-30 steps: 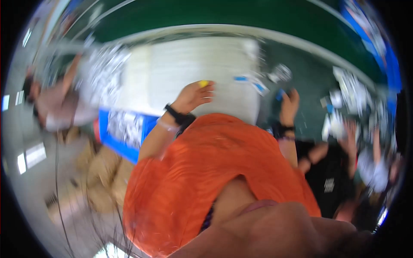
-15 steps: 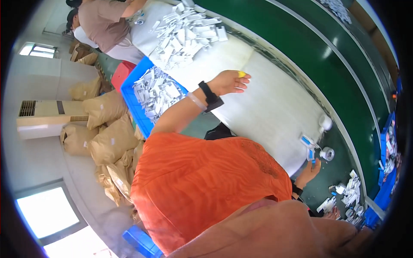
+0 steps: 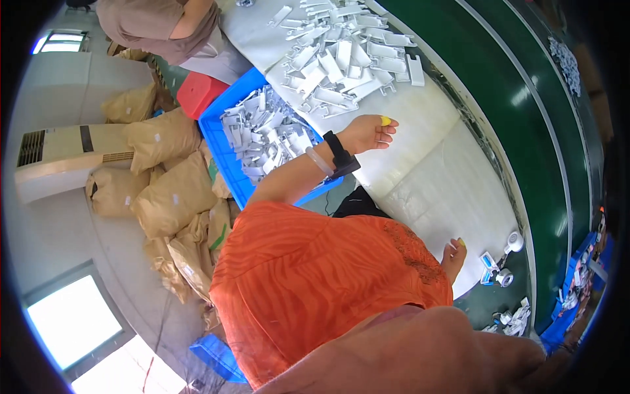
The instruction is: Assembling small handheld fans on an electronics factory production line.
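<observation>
My left hand (image 3: 369,134) hovers over the white tabletop (image 3: 426,164), below a heap of white plastic brackets (image 3: 344,65). Its fingers are loosely curled and slightly apart, with a yellow finger cover on one tip, and I see nothing held. A dark band circles that wrist. Over the table's near right end is my right hand (image 3: 453,257), also with a yellow-covered tip. Its fingers stand apart and look bare of any part. To its right lie white-and-blue plastic parts (image 3: 489,268) and a white round-headed piece (image 3: 514,242).
A blue crate (image 3: 213,131) full of white and grey pieces stands left of the table, beside a red stool (image 3: 200,94). A person (image 3: 147,29) sits farther up. Tan sacks (image 3: 174,194) are piled at left. A green conveyor belt (image 3: 505,98) curves along the far side.
My right hand has moved left, away from the white-and-blue parts. My left hand's fingers have curled in a little. The whole view has shifted, bringing the bracket heap closer.
</observation>
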A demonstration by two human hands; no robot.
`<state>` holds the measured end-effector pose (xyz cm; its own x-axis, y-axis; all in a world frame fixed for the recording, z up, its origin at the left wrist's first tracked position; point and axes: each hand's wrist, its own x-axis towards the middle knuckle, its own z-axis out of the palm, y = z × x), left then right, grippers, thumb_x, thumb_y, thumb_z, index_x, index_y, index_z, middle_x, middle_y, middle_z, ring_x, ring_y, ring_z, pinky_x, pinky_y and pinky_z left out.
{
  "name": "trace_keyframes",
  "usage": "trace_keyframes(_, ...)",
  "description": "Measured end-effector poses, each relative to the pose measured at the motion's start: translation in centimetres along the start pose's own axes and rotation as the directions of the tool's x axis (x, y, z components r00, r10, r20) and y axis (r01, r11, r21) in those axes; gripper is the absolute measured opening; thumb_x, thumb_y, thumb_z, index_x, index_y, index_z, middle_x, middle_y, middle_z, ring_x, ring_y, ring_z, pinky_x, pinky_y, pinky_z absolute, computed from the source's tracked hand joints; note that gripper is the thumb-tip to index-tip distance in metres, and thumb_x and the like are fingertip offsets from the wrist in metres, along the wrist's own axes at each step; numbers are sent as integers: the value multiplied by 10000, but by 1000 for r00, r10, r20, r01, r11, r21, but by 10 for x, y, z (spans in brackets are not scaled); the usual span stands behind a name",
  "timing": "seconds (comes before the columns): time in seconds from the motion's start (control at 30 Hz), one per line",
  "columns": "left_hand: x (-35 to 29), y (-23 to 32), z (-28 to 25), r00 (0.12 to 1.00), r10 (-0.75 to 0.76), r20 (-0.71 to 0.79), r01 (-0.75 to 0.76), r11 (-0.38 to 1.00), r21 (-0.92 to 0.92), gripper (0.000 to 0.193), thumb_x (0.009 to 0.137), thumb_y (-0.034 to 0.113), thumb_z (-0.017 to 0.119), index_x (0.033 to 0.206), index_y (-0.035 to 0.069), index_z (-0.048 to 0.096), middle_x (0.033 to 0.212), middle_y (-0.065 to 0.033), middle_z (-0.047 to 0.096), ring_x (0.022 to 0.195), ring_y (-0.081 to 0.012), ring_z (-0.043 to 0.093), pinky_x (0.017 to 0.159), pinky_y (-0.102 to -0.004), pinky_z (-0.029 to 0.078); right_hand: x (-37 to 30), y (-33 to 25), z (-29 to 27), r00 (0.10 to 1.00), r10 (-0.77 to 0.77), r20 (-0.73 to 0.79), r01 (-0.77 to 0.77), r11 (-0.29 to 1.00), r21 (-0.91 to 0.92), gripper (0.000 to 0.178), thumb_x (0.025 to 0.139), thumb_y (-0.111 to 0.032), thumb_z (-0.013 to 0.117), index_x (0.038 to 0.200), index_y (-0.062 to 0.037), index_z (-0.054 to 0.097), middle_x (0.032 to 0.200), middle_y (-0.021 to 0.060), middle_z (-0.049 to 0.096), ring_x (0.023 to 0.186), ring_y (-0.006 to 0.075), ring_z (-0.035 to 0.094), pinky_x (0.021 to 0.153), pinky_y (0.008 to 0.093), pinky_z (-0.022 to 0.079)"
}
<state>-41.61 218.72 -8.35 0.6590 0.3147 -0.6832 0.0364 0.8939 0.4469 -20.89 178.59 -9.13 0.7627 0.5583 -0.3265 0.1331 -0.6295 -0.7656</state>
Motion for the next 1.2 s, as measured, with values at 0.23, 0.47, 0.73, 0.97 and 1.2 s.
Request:
trace_keyframes(0.23, -20, 44, -53, 988, 153, 30, -150, 985, -80, 270, 899, 195, 535, 1107, 31, 585, 896, -21, 603, 773, -157, 580, 741, -328, 487, 8, 35, 16, 931, 179, 320, -135, 979, -153, 230, 871, -139, 583, 1079, -39, 584, 891, 110, 636, 771, 209, 603, 691, 321, 484)
trace_keyframes(0.47, -47, 183, -136, 828, 480, -292, -486, 872, 55, 281, 921, 205, 459, 1132, 50, 563, 1005, -42, 585, 898, -213, 564, 802, -386, 485, 29, 21, 15, 904, 259, 340, -156, 941, -301, 209, 875, -167, 581, 1017, -14, 603, 885, 147, 649, 792, 253, 621, 697, 344, 492)
trace_keyframes(0.73, 14, 367, -249, 426, 667, -611, -277, 739, 614, 337, 840, 216, 547, 1118, 25, 540, 1062, -90, 553, 929, -230, 593, 681, -346, 526, 102, -91, 70, 869, 196, 454, 9, 911, -411, 218, 881, -173, 572, 1025, -10, 594, 941, 145, 647, 801, 252, 632, 700, 336, 499)
trace_keyframes(0.97, 81, 445, -352, 8, 851, -525, 374, 484, 791, 514, 748, 278, 585, 1227, 98, 533, 1273, -184, 484, 1125, -372, 505, 975, -390, 413, 218, -290, 127, 807, -153, 571, 385, 869, -311, 270, 863, -78, 591, 1124, -22, 548, 985, 79, 631, 758, 148, 607, 655, 274, 475)
trace_keyframes(1.2, 89, 461, -376, -112, 894, -434, 483, 430, 763, 723, 750, 391, 663, 1384, 213, 364, 1452, -137, 275, 1255, -396, 358, 1024, -447, 354, 334, -543, 257, 333, -885, 326, 929, 367, 46, 556, 831, -122, 617, 1326, 3, 398, 1310, 147, 474, 1209, 238, 457, 978, 344, 369)
